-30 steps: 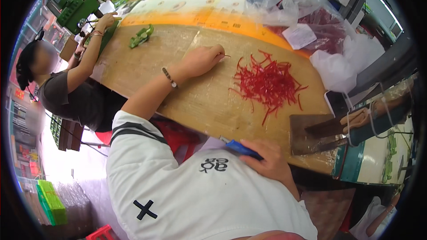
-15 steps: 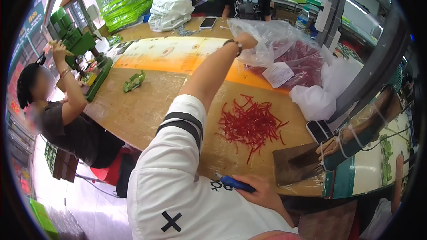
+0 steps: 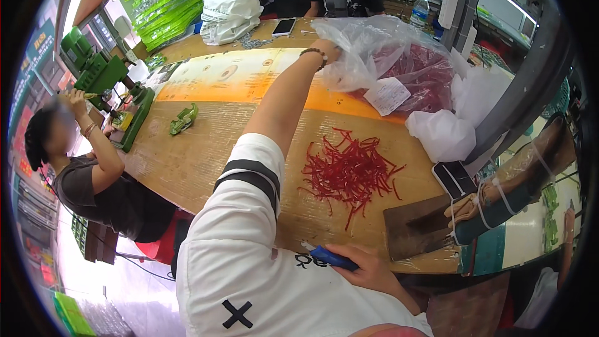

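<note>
My left hand [image 3: 329, 52] reaches to twelve o'clock, fingers gripping the clear bag [image 3: 380, 56] of red strips. My right hand [image 3: 368, 268], at six o'clock, is closed around a blue tool [image 3: 332, 257]. Loose red strips [image 3: 349, 171] lie at centre.

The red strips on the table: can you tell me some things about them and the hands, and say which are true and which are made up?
1. The left hand grips the clear plastic bag. True.
2. The right hand is empty. False: it holds a blue tool.
3. The red strips lie loose on the cardboard-covered table. True.
4. The bag holds green strips. False: its contents are dark red.
</note>
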